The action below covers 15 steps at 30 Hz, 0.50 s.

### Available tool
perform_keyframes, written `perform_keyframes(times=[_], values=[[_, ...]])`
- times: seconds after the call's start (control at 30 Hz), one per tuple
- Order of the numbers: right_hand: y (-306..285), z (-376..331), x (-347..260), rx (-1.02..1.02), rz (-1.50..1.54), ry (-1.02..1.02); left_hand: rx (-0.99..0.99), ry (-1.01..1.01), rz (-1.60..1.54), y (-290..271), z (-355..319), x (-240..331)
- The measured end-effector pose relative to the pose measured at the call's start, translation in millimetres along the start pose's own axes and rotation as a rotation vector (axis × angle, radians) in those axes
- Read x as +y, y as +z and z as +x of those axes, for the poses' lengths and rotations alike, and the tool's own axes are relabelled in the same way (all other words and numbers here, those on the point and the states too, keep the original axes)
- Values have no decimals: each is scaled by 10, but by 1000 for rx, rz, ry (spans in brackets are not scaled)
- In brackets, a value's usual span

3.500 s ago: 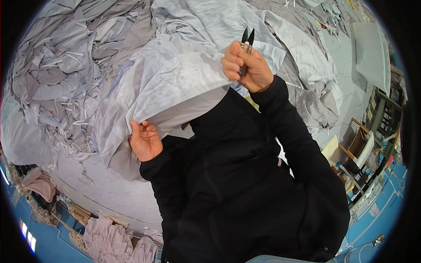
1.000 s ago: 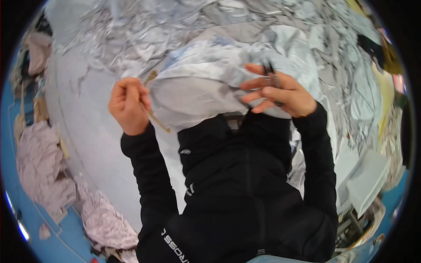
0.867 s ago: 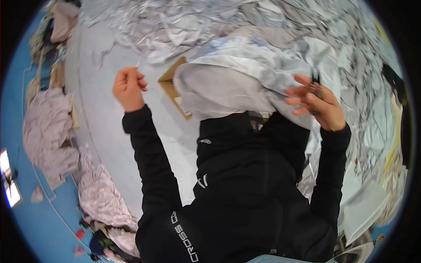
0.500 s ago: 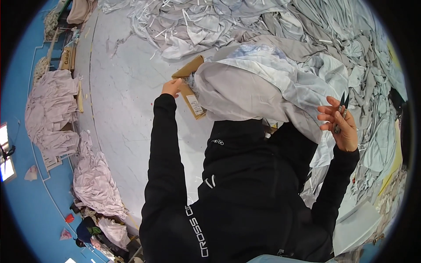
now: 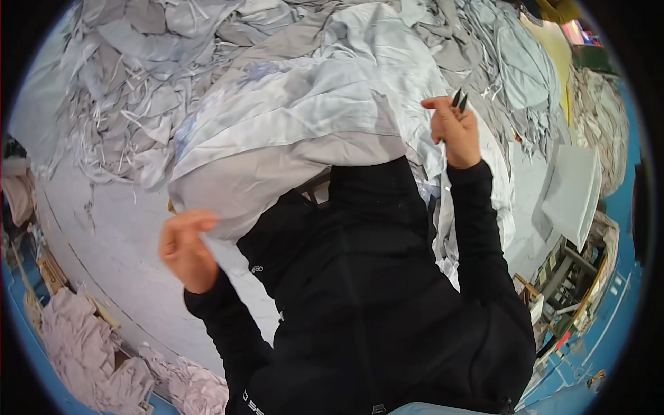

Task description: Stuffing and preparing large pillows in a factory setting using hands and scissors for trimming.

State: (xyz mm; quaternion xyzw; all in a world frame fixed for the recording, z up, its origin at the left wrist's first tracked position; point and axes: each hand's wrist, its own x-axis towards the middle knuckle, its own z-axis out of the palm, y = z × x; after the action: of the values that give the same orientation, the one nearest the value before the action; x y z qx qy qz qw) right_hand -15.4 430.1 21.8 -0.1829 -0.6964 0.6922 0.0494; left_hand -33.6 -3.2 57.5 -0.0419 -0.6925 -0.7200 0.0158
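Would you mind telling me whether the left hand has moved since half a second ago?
Yes. The left hand has come back from the brown card piece to the near edge of the grey garment.

left hand point(image 5: 187, 250) off the cardboard piece, now at grey fabric's point(image 5: 290, 149) edge, right hand point(image 5: 453, 131) raised

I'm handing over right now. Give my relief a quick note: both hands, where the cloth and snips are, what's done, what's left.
Left hand: blurred, at the lower left edge of the grey cloth; grip unclear.
Right hand: raised at the cloth's right side, closed on small dark snips, tips up.
Cloth: bunched against the chest, over the table; a big heap of similar pieces behind it.
Done: cloth pulled close.
Left: no cutting is visible; check the cloth's edges.
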Motion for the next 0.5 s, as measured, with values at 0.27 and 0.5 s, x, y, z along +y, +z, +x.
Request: perform_keyframes(times=[0.27, 0.5], values=[[497, -241, 270, 17, -320, -243, -247, -795, -412, 1697, 3, -435], [807, -83, 194, -70, -548, -390, -4, -983, -558, 2036, 126, -831]])
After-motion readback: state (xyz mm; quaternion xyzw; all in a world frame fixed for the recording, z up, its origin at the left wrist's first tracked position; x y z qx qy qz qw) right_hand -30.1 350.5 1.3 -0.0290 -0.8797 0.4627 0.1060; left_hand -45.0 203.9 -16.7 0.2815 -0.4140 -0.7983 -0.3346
